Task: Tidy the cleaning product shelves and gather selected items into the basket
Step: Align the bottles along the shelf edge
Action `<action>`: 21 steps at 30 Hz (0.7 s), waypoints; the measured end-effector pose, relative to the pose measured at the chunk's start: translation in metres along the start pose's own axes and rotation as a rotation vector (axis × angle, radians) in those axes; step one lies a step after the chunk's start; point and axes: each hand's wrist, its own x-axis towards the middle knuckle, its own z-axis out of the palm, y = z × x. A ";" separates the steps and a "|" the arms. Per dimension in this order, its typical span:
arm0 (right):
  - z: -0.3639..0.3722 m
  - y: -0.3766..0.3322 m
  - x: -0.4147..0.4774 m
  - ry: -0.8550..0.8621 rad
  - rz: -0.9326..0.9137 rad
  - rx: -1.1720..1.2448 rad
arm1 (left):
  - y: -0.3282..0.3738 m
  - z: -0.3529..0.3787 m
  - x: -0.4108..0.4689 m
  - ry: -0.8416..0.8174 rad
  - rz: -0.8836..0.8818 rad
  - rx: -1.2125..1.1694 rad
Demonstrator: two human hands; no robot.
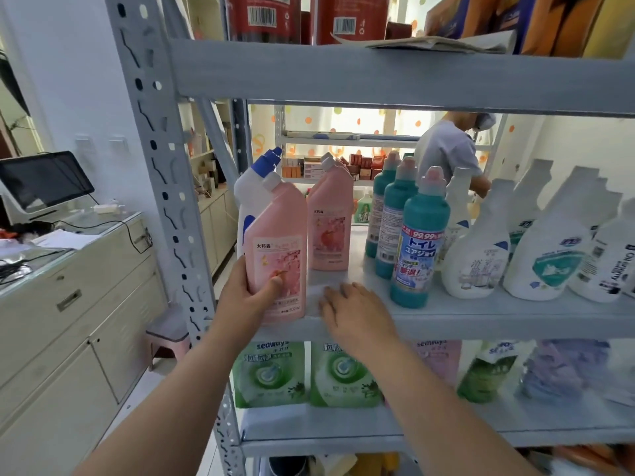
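Pink bottle (278, 255): at the front left corner of the middle shelf (481, 321), base at the front lip, label facing out. Whether the base sits on the board or is just lifted cannot be told.

Left hand (247, 293): grips the pink bottle low on its body, thumb across the label, fingers wrapped behind its left side.

Right hand (354, 310): palm down, fingers straight and spread, holding nothing. It lies over the bare board between the pink bottle and the teal bottles (421, 242). The hand is blurred, so contact with the board cannot be confirmed.

Same shelf, left to right:
- White bottle (247, 190) with a blue cap, directly behind the held one and touching it or nearly so.
- Second pink bottle (331, 228), upright, set further back, with at least one more behind it.
- Three teal bottles in a file running front to back, upright.
- White spray bottles (477, 255) in rows out to the right edge.

Shelf below: green pouches (268, 372) standing side by side, with other pouches to their right, out of focus.

Top shelf: red containers with barcodes, boxes and folded paper.

Beyond the rack: a person (446, 149) at another shelving unit.

Left of the rack: a cream counter (68, 286) with a monitor (41, 180), cables and papers, and a pink stool (168, 333) on the floor.
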 end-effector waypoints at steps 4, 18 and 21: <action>0.004 -0.003 -0.036 -0.025 -0.067 0.106 | 0.014 0.004 -0.026 0.001 -0.007 0.013; 0.014 -0.029 -0.175 0.042 0.498 1.844 | 0.000 0.050 -0.205 -0.149 -0.301 -0.076; 0.021 -0.020 -0.189 0.069 0.500 1.931 | -0.004 0.056 -0.225 -0.247 -0.426 -0.130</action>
